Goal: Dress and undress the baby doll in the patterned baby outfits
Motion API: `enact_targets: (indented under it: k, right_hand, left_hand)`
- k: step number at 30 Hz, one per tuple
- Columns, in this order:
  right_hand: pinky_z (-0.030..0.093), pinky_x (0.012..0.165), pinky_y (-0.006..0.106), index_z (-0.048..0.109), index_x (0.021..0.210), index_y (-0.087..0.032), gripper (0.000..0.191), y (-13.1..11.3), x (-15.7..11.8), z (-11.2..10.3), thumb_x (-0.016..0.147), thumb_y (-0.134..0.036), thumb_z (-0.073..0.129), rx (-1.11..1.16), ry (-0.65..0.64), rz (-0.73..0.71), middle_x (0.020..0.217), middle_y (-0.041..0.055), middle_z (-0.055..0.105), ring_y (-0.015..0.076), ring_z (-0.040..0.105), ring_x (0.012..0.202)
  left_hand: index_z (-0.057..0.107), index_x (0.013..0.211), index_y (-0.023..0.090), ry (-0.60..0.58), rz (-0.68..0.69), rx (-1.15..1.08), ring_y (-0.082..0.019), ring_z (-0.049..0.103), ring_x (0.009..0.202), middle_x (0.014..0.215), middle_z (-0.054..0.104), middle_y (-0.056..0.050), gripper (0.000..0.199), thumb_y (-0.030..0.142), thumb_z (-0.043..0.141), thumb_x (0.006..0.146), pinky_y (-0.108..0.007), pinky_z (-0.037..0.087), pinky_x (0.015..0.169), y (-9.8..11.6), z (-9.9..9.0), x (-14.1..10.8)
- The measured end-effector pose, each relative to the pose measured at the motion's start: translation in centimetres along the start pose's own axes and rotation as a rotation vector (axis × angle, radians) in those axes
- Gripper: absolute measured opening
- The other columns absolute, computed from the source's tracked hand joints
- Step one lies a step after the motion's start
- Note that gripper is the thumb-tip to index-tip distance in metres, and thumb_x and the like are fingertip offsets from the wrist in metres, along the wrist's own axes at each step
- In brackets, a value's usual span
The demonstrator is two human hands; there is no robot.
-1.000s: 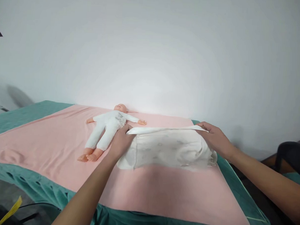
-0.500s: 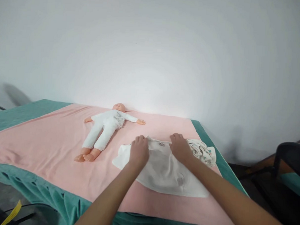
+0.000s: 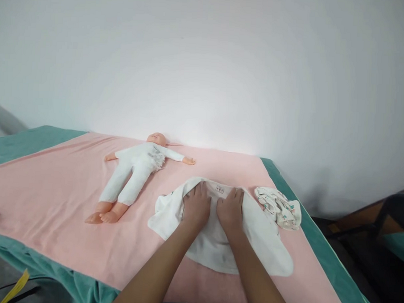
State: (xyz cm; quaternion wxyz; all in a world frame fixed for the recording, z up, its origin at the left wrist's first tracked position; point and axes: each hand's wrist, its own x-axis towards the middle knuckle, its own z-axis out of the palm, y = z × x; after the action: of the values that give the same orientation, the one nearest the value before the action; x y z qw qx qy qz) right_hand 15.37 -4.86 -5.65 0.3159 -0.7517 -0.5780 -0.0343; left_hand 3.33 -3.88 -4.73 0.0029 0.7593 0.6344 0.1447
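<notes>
A white baby shirt [image 3: 265, 243] lies spread in front of me, its neckline toward the wall and a small printed label inside the back of the collar. Both hands are at its opened front, just below the collar. My left hand [image 3: 197, 206] has its fingers bent over the left front edge, with cloth folded around its outer side. On the opposite edge, my right hand [image 3: 231, 210] grips in the same way, its fingertips partly hidden by the fabric. To the left, a baby doll [image 3: 134, 166] with a white cloth body lies on its back, arms spread.
A crumpled white printed cloth [image 3: 280, 208] rests right of the shirt. Everything lies on a pink sheet [image 3: 62, 194] over a green cover [image 3: 31, 139]. A white wall [image 3: 205, 71] stands behind, and a dark chair [image 3: 380, 217] is at the right.
Both hands have moved from the top of the collar inward and toward me, closer together. The shirt's front edges have been drawn apart, showing more of its inside. The view has shifted slightly.
</notes>
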Motion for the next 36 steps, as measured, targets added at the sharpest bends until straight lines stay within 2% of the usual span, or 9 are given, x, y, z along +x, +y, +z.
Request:
enact_targets:
  k: [2, 4, 8, 14, 18, 22, 26, 32, 36]
  right_hand:
    - [0.025, 0.114, 0.05, 0.035, 0.136, 0.001, 0.057, 0.3, 0.8, 0.5, 0.082, -0.017, 0.041, 0.099, 0.122, -0.017, 0.152, 0.0281, 0.024, 0.034, 0.016, 0.145]
    - [0.024, 0.115, 0.051, 0.036, 0.134, -0.002, 0.052, 0.7, 1.8, 0.9, 0.084, -0.017, 0.039, 0.142, 0.163, -0.087, 0.155, 0.0261, 0.016, 0.0309, 0.01, 0.147]
    - [0.023, 0.116, 0.05, 0.038, 0.133, -0.002, 0.048, 1.8, 4.1, 1.7, 0.09, -0.022, 0.037, 0.058, 0.077, -0.194, 0.156, 0.026, 0.015, 0.0295, 0.008, 0.147]
    - [0.017, 0.117, 0.047, 0.031, 0.14, 0.009, 0.063, 3.1, 7.8, 3.7, 0.097, -0.037, 0.03, -0.116, -0.053, -0.237, 0.155, 0.0299, 0.016, 0.0344, 0.012, 0.146]
    - [0.017, 0.117, 0.047, 0.031, 0.142, 0.009, 0.069, 4.0, 9.0, 5.6, 0.098, -0.044, 0.025, -0.12, -0.128, -0.229, 0.156, 0.0288, 0.014, 0.0332, 0.011, 0.147]
    - [0.017, 0.118, 0.046, 0.028, 0.143, 0.011, 0.073, 4.6, 9.2, 6.7, 0.097, -0.046, 0.026, -0.105, -0.226, -0.153, 0.156, 0.0286, 0.015, 0.0328, 0.012, 0.147]
    - [0.016, 0.118, 0.044, 0.024, 0.146, 0.01, 0.073, 4.0, 9.1, 6.6, 0.097, -0.044, 0.027, -0.124, -0.277, -0.122, 0.157, 0.0271, 0.013, 0.0306, 0.01, 0.147]
    - [0.015, 0.116, 0.048, 0.026, 0.146, 0.01, 0.062, 0.5, 7.4, 6.4, 0.095, -0.025, 0.025, -0.178, -0.193, 0.004, 0.155, 0.0278, 0.019, 0.0311, 0.011, 0.147]
    - [0.018, 0.116, 0.046, 0.03, 0.144, 0.01, 0.061, -0.4, 6.4, 6.0, 0.093, -0.023, 0.029, -0.135, -0.194, 0.001, 0.154, 0.0277, 0.025, 0.0315, 0.016, 0.146]
  left_hand:
    - [0.023, 0.151, 0.019, 0.037, 0.01, 0.001, -0.03, 0.035, 0.137, 0.152, 0.037, -0.014, 0.057, 0.039, 0.028, 0.098, -0.049, 0.041, 0.101, -0.2, 0.3, 0.4]
    - [0.021, 0.152, 0.02, 0.044, 0.003, -0.006, -0.03, 0.037, 0.136, 0.151, 0.038, -0.013, 0.057, 0.04, 0.026, 0.098, -0.05, 0.041, 0.101, -0.6, 0.6, 1.3]
    - [0.025, 0.151, 0.021, 0.022, -0.03, -0.023, -0.031, 0.041, 0.132, 0.148, 0.044, -0.014, 0.057, 0.042, 0.024, 0.099, -0.051, 0.04, 0.102, -1.4, 1.4, 3.9]
    - [0.03, 0.149, 0.024, 0.025, -0.044, -0.058, -0.032, 0.04, 0.133, 0.148, 0.044, -0.011, 0.056, 0.045, 0.024, 0.098, -0.054, 0.039, 0.103, -2.0, 2.7, 8.1]
    - [0.032, 0.149, 0.018, 0.017, -0.021, -0.048, -0.032, 0.038, 0.135, 0.149, 0.042, -0.012, 0.057, 0.043, 0.023, 0.099, -0.05, 0.033, 0.11, -2.4, 3.9, 9.7]
    - [0.033, 0.148, 0.013, 0.035, 0.014, -0.01, -0.03, 0.038, 0.136, 0.149, 0.042, -0.013, 0.058, 0.041, 0.021, 0.099, -0.046, 0.028, 0.114, -2.5, 4.6, 9.9]
    - [0.033, 0.148, 0.011, 0.021, 0.047, 0.038, -0.029, 0.038, 0.136, 0.15, 0.041, -0.015, 0.057, 0.037, 0.022, 0.099, -0.045, 0.027, 0.114, -2.4, 4.6, 9.8]
    - [0.036, 0.146, 0.01, 0.015, -0.02, 0.067, -0.031, 0.038, 0.136, 0.149, 0.042, -0.017, 0.055, 0.035, 0.025, 0.098, -0.047, 0.033, 0.11, -1.5, 4.0, 9.1]
    - [0.036, 0.147, 0.01, 0.039, -0.06, 0.091, -0.033, 0.042, 0.133, 0.142, 0.048, -0.02, 0.055, 0.034, 0.028, 0.098, -0.051, 0.035, 0.107, -0.8, 3.7, 7.9]
